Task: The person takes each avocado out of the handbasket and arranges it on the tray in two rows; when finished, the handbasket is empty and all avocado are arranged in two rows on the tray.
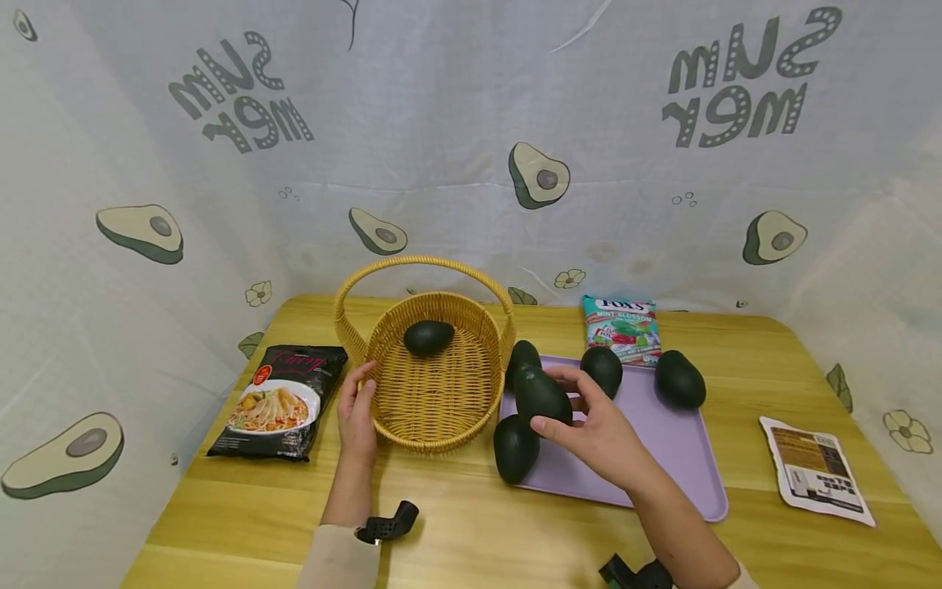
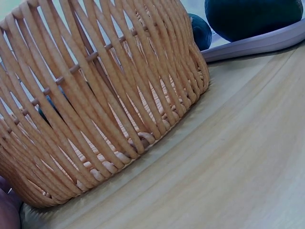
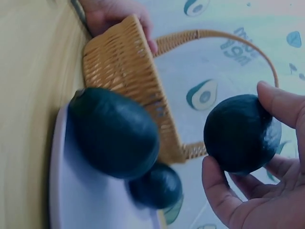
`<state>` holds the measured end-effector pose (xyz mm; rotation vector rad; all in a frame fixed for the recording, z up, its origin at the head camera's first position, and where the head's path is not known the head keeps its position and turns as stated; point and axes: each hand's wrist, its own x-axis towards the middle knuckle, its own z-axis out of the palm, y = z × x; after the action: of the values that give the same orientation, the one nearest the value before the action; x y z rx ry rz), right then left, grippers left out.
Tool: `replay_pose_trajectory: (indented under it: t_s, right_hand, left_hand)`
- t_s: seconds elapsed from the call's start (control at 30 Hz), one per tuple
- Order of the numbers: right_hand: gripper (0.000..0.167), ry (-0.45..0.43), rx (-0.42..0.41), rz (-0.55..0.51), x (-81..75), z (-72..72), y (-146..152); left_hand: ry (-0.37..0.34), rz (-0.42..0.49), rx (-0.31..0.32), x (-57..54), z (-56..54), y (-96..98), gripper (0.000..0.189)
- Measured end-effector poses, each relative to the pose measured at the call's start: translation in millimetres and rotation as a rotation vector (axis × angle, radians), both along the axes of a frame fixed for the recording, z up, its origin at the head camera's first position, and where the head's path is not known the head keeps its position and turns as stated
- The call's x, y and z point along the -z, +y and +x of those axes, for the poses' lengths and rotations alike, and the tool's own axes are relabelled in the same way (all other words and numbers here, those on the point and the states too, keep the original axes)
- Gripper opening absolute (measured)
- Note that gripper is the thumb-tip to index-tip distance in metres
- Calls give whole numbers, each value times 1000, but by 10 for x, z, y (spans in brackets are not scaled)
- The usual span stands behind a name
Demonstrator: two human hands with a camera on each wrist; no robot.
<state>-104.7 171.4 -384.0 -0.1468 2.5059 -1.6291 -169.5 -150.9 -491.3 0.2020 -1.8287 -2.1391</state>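
Observation:
In the head view, my right hand [image 1: 599, 429] pinches a dark green avocado [image 1: 542, 395] between thumb and fingers, above the left part of a lilac tray [image 1: 640, 478]. The right wrist view shows that avocado [image 3: 240, 133] raised off the tray. My left hand [image 1: 356, 417] grips the left side of a round wicker basket [image 1: 434, 446] with a tall arched handle. A single avocado [image 1: 428, 338] lies inside the basket, toward the back. Several more avocados rest on the tray, among them one at the front left [image 1: 516, 448] and one at the back right [image 1: 679, 380].
A black noodle packet [image 1: 275, 401] lies left of the basket. Behind the tray is a mint candy bag [image 1: 622, 329]; a white-and-brown pouch [image 1: 817, 470] lies at the right. A printed cloth [image 1: 456, 180] hangs around the wooden table [image 1: 456, 523].

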Motion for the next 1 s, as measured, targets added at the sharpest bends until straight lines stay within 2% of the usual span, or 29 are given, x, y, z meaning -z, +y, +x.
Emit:
replay_pose_trajectory:
  t_s: [0.17, 0.33, 0.67, 0.83, 1.0]
  right_hand:
    - [68, -36, 34, 38, 82, 43, 140]
    - [73, -109, 94, 89, 164, 95, 286]
    - [85, -249, 156, 267, 320, 156, 586]
    - [84, -215, 156, 321, 369, 175, 682]
    - [79, -167, 121, 360, 421, 187, 721]
  left_hand:
    - [1, -4, 5, 11, -5, 5, 36]
    - [9, -4, 2, 21, -12, 5, 36]
    - [18, 6, -3, 29, -14, -4, 36]
    - [22, 5, -1, 18, -11, -2, 36]
    - [13, 13, 6, 17, -7, 0, 36]
